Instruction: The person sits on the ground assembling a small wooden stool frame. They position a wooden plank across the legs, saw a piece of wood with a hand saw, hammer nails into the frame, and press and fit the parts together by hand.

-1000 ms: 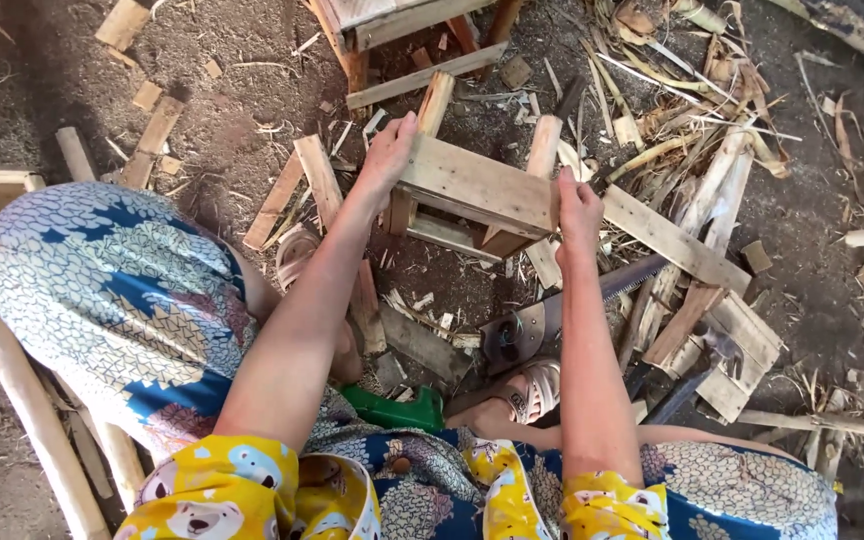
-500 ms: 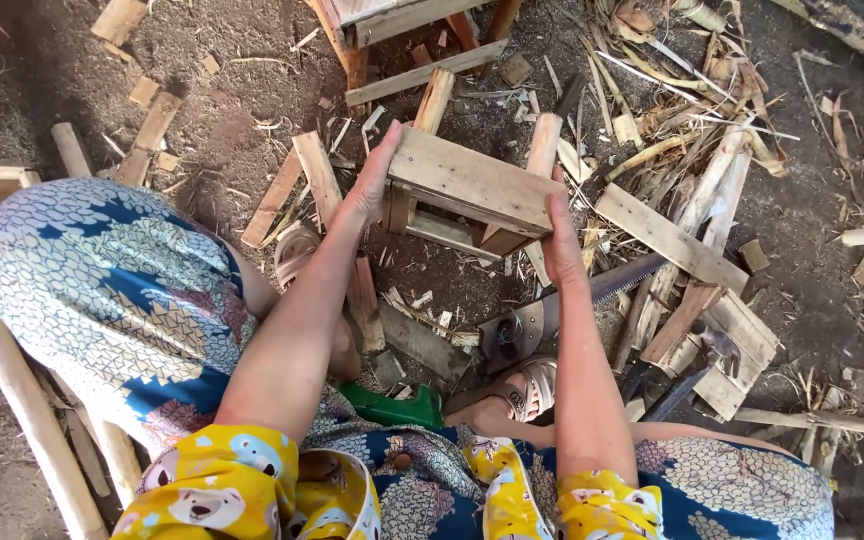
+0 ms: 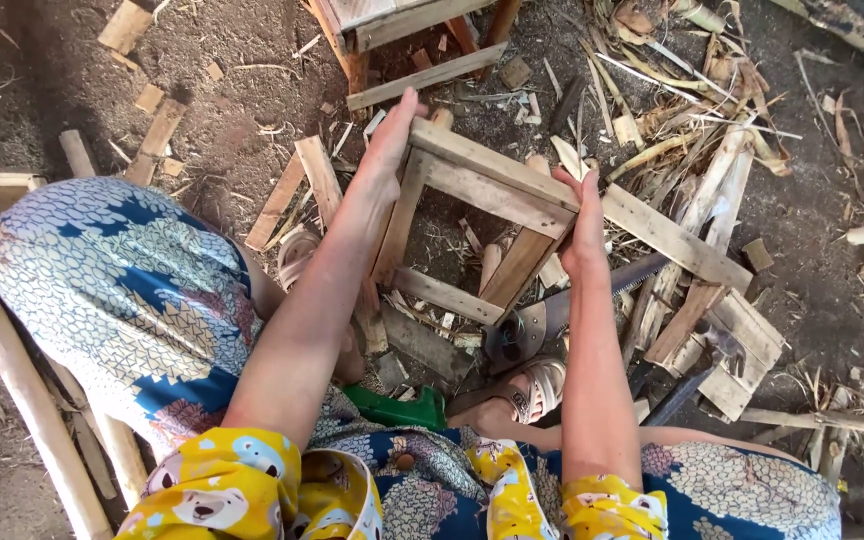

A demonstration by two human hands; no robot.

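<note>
A small wooden frame (image 3: 492,180) made of nailed slats is held up and tilted toward me, so I look through its square opening. My left hand (image 3: 389,145) grips its upper left corner. My right hand (image 3: 584,225) clasps its right side at the top of a leg. Both forearms reach out from yellow patterned sleeves over my blue patterned skirt (image 3: 122,290).
Loose slats and offcuts (image 3: 297,190) litter the dirt floor. A handsaw (image 3: 552,315) lies under the frame by my sandalled foot (image 3: 527,390), and a hammer (image 3: 697,365) lies to the right. Another wooden piece (image 3: 392,20) stands at the top. A wooden bench edge (image 3: 12,370) is at left.
Both hands have lifted and tipped the frame toward me; earlier it sat lower with its top face showing, now its open square faces the camera.
</note>
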